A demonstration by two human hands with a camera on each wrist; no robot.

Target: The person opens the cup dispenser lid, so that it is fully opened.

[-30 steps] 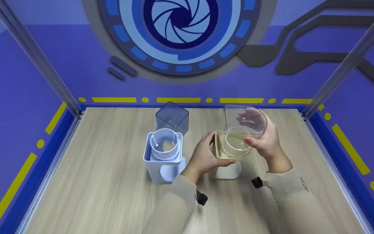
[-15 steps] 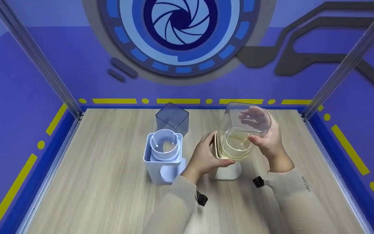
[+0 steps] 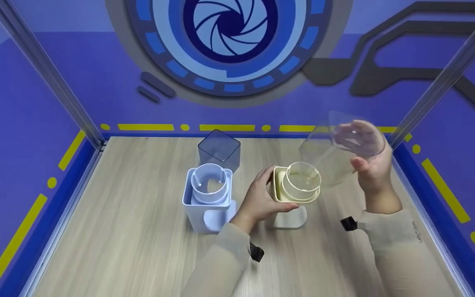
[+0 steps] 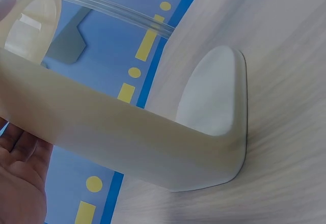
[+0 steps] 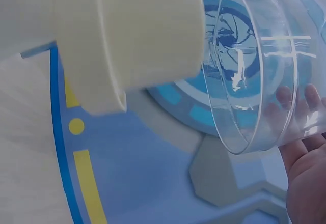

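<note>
My left hand (image 3: 260, 196) grips the side of a cream dispenser-like stand (image 3: 291, 220), square at its rim with a round collar (image 3: 303, 177) in the top. Its body and rounded foot (image 4: 214, 96) show in the left wrist view, standing on the table. Up and to the right, my right hand (image 3: 373, 165) holds a clear plastic container (image 5: 249, 96) with its fingers around the outside. The container is tilted and blurred in the head view, apart from the collar. In the right wrist view its open end faces the cream collar (image 5: 158, 30).
Left of the cream stand is a matching pale blue stand (image 3: 198, 218) with its own round collar (image 3: 209, 185). A smoky grey transparent square container (image 3: 219, 150) stands behind it. Blue printed panels (image 3: 229, 111) enclose the wooden table (image 3: 138, 247) at the back and sides.
The clear container has come away from over the cream collar, moving up and right in my right hand. My left hand stays on the cream stand.
</note>
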